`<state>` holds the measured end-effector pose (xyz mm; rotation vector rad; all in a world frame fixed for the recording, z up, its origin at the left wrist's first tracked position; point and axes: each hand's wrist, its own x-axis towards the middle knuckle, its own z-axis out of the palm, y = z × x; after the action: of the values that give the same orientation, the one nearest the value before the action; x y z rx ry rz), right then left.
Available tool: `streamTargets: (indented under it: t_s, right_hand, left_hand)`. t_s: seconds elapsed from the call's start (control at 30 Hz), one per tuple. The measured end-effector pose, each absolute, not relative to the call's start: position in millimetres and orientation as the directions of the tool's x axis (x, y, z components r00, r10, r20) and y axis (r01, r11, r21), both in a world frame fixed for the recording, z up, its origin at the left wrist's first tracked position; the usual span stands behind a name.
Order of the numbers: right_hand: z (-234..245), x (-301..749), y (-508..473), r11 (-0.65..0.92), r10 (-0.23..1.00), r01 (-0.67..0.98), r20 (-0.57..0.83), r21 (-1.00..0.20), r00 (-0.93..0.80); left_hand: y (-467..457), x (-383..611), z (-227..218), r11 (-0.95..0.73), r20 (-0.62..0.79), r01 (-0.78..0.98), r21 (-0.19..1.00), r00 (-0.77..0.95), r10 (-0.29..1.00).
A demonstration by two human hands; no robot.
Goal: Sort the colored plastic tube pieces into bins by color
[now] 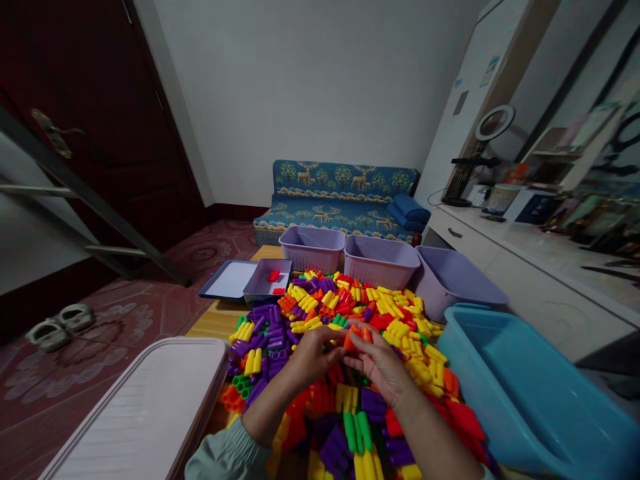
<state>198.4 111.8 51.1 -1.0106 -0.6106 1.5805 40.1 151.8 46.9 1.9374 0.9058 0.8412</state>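
A big heap of plastic tube blocks (350, 313) in yellow, purple, orange, red and green covers a low wooden table (213, 320). Both my hands meet above the heap's middle. My left hand (313, 357) and my right hand (377, 363) are closed together on an orange-red block piece (356, 337), fingertips pinching it from each side. My forearms come in from the bottom edge.
Three lilac bins (313, 247) (380, 260) (455, 280) stand behind the heap. A small grey tray (260, 283) holds red pieces, a flat blue lid (227, 280) lies beside it. A blue tub (525, 393) sits right, a pale lidded box (145, 407) left. Sofa and sandals lie beyond.
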Motion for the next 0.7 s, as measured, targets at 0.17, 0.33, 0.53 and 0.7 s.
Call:
streamTargets:
  t_s: [0.17, 0.33, 0.53, 0.7]
  right_hand:
    - [47, 195, 116, -0.202, 0.961, -0.496, -0.268, -0.845, 0.065]
    - [44, 197, 120, -0.169, 0.953, -0.436, -0.26, -0.884, 0.156]
    - [39, 202, 122, -0.15, 0.943, -0.435, -0.26, -0.888, 0.206]
    - [36, 208, 122, -0.093, 0.925, -0.473, -0.252, -0.876, 0.285]
  left_hand:
    - [151, 42, 55, -0.476, 0.246, 0.332, 0.814, 0.545, 0.801]
    - [155, 40, 60, -0.477, 0.225, 0.403, 0.781, 0.531, 0.817]
    - [179, 49, 72, -0.467, 0.233, 0.501, 0.729, 0.459, 0.857]
    - [225, 81, 81, -0.541, 0.294, 0.627, 0.561, 0.459, 0.838]
